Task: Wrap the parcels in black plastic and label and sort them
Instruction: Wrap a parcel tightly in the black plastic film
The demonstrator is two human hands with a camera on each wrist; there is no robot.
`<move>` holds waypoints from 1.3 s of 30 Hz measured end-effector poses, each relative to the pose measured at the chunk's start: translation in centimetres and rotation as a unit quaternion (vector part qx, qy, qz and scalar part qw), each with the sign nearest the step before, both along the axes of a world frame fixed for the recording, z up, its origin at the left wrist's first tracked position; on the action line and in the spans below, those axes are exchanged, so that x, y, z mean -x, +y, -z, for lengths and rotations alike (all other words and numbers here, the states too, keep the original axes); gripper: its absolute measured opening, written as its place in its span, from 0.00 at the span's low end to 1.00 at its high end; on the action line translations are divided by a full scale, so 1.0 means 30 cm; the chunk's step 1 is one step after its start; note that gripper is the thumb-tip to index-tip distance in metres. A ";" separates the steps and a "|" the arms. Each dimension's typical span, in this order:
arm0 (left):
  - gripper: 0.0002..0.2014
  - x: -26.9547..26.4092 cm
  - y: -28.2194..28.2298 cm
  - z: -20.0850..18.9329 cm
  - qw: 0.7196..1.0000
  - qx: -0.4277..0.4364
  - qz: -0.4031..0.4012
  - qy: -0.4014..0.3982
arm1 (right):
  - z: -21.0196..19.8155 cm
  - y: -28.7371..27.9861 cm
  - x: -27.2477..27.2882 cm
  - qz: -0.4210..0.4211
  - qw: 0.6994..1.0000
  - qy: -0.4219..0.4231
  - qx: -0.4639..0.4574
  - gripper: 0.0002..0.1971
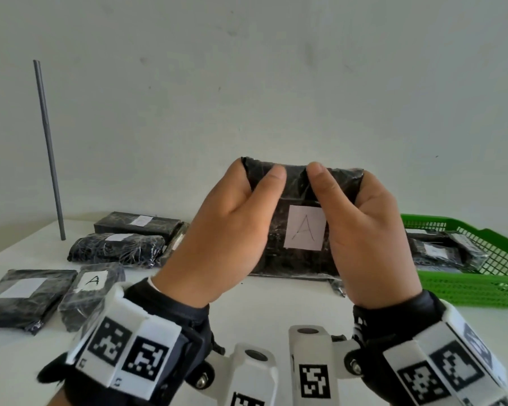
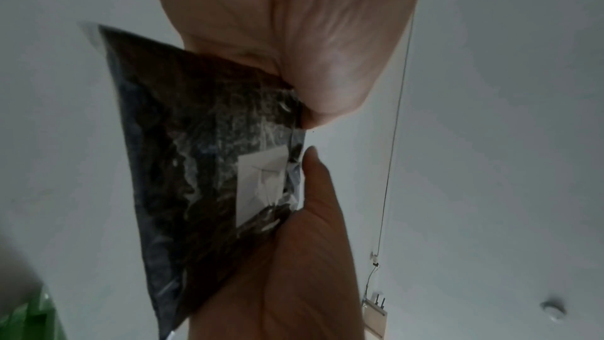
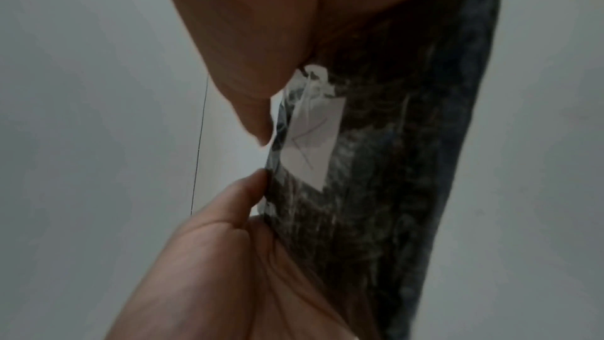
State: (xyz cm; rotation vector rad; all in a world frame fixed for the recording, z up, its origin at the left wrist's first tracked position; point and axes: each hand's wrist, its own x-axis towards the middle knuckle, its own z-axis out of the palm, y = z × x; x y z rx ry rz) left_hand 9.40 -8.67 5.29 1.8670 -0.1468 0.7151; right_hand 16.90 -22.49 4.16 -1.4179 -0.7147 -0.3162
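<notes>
A parcel wrapped in black plastic [image 1: 296, 259] is held upright above the white table, facing me, with a white label [image 1: 305, 227] marked "A" on its front. My left hand [image 1: 232, 224] grips its left side, thumb on the front near the top. My right hand [image 1: 361, 227] grips its right side the same way. The two thumbs nearly meet at the top edge. In the left wrist view the parcel [image 2: 196, 164] and its label [image 2: 261, 185] sit between thumb and fingers. The right wrist view shows the parcel [image 3: 392, 190] with the label [image 3: 310, 146].
Several wrapped black parcels lie at the left: one labelled "A" [image 1: 91, 291], one with a blank label [image 1: 21, 297], two further back [image 1: 118, 249]. A green mesh basket [image 1: 481, 291] at the right holds more wrapped parcels [image 1: 440, 253]. A grey rod [image 1: 49, 148] stands at the back left.
</notes>
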 end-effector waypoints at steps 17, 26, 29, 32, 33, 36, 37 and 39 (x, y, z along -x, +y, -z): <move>0.38 0.002 0.033 -0.017 0.995 0.093 0.041 -0.009 | -0.007 -0.019 -0.013 0.008 1.000 0.003 -0.020 0.13; 0.25 -0.001 0.040 -0.008 0.996 0.076 -0.025 -0.042 | 0.007 -0.010 -0.021 0.023 1.000 -0.014 0.014 0.23; 0.12 -0.015 0.038 0.003 0.995 0.044 -0.057 -0.070 | 0.005 0.001 -0.023 0.027 1.000 0.013 0.008 0.23; 0.12 -0.032 0.041 0.018 0.996 0.057 -0.052 -0.051 | 0.015 0.021 -0.030 0.048 0.998 0.022 0.015 0.23; 0.15 -0.038 0.038 0.023 0.996 0.064 -0.045 -0.035 | 0.020 0.026 -0.031 0.059 0.998 0.012 0.018 0.23; 0.21 -0.028 0.022 0.029 0.997 0.068 -0.047 -0.005 | 0.024 0.035 -0.026 0.070 0.998 -0.001 0.000 0.23; 0.21 -0.024 0.021 0.027 0.997 0.065 -0.039 -0.003 | 0.025 0.038 -0.025 0.060 0.998 -0.001 -0.006 0.23; 0.19 -0.027 0.022 0.025 0.998 0.056 -0.039 -0.004 | 0.026 0.042 -0.017 0.055 0.998 -0.017 0.010 0.25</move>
